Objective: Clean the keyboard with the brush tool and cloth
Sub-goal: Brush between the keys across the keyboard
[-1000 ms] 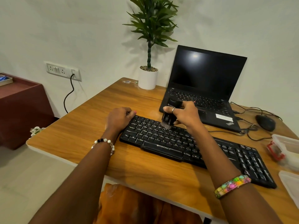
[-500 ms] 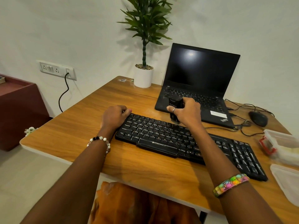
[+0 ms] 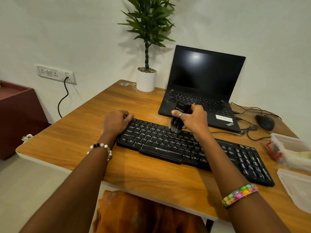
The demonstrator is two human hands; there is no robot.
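Observation:
A black Zebronics keyboard (image 3: 168,150) lies across the wooden desk (image 3: 80,140). My right hand (image 3: 193,120) grips a black brush tool (image 3: 180,115) upright, its grey bristles touching the keys in the upper rows near the keyboard's middle. My left hand (image 3: 116,121) rests with curled fingers on the keyboard's far left corner, holding it steady. No cloth is visible in this view.
An open black laptop (image 3: 202,84) stands right behind the keyboard, a potted plant (image 3: 146,78) to its left. A black mouse (image 3: 265,122) with cables lies at the right. Clear plastic containers (image 3: 292,152) and a lid (image 3: 297,187) sit at the desk's right edge.
The brush moved back toward the laptop half a second ago, and is now down on the upper key rows again. My left hand stayed at the keyboard's corner.

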